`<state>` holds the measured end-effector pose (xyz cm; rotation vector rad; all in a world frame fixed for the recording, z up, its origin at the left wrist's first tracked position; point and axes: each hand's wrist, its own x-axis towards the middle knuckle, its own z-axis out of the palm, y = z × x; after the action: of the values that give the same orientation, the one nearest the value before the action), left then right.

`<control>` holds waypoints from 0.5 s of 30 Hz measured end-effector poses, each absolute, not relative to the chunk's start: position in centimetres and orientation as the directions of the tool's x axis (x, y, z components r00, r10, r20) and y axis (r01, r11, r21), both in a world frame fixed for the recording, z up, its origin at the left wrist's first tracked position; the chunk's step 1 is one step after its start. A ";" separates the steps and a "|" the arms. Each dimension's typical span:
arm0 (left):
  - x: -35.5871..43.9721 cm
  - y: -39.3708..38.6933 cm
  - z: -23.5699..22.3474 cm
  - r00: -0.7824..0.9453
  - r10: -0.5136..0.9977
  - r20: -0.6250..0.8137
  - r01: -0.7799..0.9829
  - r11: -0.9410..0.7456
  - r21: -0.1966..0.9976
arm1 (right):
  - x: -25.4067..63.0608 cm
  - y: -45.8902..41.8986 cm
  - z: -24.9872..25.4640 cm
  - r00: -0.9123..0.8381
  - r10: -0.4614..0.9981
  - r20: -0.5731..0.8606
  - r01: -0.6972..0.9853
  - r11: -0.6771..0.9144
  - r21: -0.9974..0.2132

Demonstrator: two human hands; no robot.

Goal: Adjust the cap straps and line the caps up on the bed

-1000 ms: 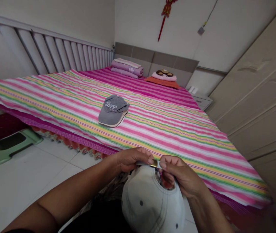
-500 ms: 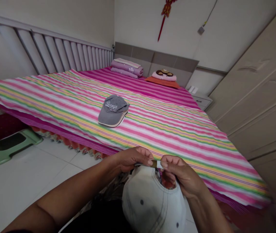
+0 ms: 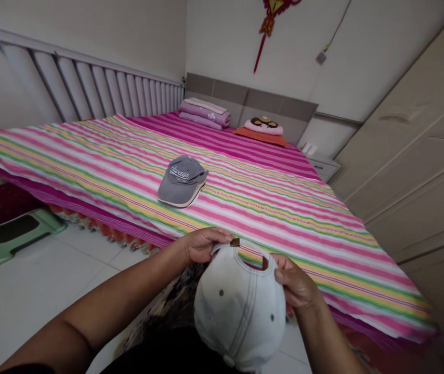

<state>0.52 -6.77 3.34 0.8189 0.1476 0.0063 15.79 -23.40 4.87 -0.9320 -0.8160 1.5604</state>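
Note:
A pale baseball cap (image 3: pixel 241 306) is held up in front of me by both hands, its back opening and strap facing the bed. My left hand (image 3: pixel 208 244) pinches the left side of the back edge, beside a small brown tab on the strap. On the right, my right hand (image 3: pixel 294 280) grips the cap's edge with the thumb on the outside. The cap's brim is out of sight below. Farther off, a grey cap (image 3: pixel 183 179) with white lettering lies on the striped bed sheet (image 3: pixel 284 223), touched by neither hand.
Folded purple bedding (image 3: pixel 204 114) and a pink folded item (image 3: pixel 263 126) on orange cloth lie by the headboard (image 3: pixel 222 91). A green stool (image 3: pixel 15 236) stands on the floor at left. A wardrobe (image 3: pixel 413 156) rises at right, near a nightstand (image 3: pixel 325 167).
My hands have moved apart along the cap's back strap. My right hand has shifted from the strap to the cap's right edge. The cap has risen slightly; the grey cap stays put.

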 end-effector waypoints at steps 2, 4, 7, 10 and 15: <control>0.6 -6.1 3.7 0.994 0.036 -0.108 0.057 0.664 0.746 | 15.5 -23.3 5.5 0.038 0.994 -0.100 -0.513 -0.066 -0.856; 0.7 -5.5 3.9 0.995 -0.013 -0.094 0.081 0.640 0.764 | 15.6 -23.4 6.4 0.173 0.982 -0.080 -0.551 0.028 -0.834; 0.5 -4.7 3.6 0.990 -0.109 -0.085 0.133 0.591 0.796 | 15.9 -23.4 7.3 0.348 0.935 -0.065 -0.561 0.152 -0.814; 0.3 -4.6 3.3 0.986 -0.157 -0.049 0.134 0.596 0.792 | 16.5 -23.0 7.6 0.466 0.884 -0.043 -0.501 0.223 -0.836; 1.4 -5.4 5.0 0.986 0.135 0.097 -0.165 0.730 0.663 | 17.1 -21.6 8.2 0.422 0.900 -0.108 -0.506 0.135 -0.852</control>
<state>1.44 -5.39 5.03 0.7340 -0.0429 0.1653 17.11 -21.57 8.21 -0.9729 -0.4950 1.0808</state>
